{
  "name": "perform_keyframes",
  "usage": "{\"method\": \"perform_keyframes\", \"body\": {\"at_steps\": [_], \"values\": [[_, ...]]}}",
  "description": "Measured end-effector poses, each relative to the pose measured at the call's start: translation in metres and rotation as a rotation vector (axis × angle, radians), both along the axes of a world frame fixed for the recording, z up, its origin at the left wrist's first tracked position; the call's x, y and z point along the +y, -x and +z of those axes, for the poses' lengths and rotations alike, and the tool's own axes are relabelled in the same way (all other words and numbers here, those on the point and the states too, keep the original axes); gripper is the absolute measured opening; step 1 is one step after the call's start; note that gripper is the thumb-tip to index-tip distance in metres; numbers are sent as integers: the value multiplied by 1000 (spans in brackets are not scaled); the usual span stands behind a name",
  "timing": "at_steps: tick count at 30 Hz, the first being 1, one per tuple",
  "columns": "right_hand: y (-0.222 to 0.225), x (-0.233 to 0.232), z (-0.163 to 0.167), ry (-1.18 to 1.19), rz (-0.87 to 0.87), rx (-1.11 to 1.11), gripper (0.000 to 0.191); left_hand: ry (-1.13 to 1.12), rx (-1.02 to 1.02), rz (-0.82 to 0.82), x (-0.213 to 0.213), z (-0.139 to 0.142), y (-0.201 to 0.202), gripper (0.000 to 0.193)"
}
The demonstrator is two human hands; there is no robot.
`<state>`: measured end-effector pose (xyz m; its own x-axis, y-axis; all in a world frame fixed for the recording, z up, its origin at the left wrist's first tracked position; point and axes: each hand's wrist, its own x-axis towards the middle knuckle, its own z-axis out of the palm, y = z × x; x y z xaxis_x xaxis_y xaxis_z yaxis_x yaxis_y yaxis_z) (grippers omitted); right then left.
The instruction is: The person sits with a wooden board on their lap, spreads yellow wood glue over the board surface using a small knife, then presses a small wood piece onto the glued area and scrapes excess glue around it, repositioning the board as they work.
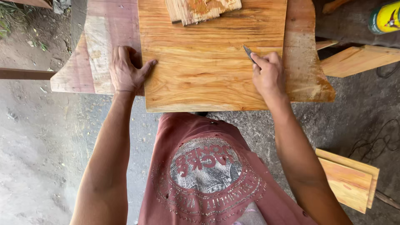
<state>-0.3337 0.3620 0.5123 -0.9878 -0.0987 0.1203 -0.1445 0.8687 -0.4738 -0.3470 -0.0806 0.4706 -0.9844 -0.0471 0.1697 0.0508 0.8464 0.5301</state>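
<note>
A light, grained wooden board (pixel 208 62) lies on top of a wider reddish plank (pixel 104 37). My left hand (pixel 126 71) presses flat on the board's left edge, thumb spread onto the light wood. My right hand (pixel 268 75) rests on the board's right part and grips a small dark pointed tool (pixel 248 53), its tip touching the wood surface. A smaller rough piece of wood (pixel 200 9) lies at the board's far edge.
Two stacked light boards (pixel 348 179) lie on the ground at the lower right. Another plank (pixel 358 60) juts out at the right, with a yellow-green can (pixel 385 17) above it. Dark cables (pixel 379 143) trail across the concrete floor. Bare dirt ground spreads to the left.
</note>
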Motion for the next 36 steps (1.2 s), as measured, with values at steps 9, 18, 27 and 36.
{"method": "perform_keyframes", "body": {"at_steps": [9,18,27,36], "values": [[-9,-29,-11,72,-107,-91,33,15,26,-30,-4,-7,0,69],[-8,-80,-31,134,-79,-148,29,5,8,-15,-1,-1,1,68],[-12,-87,-34,-25,-150,-144,38,10,17,-25,-2,-5,-1,66],[-2,-52,-2,-60,-144,-220,44,46,-12,-5,-1,-5,1,69]]}}
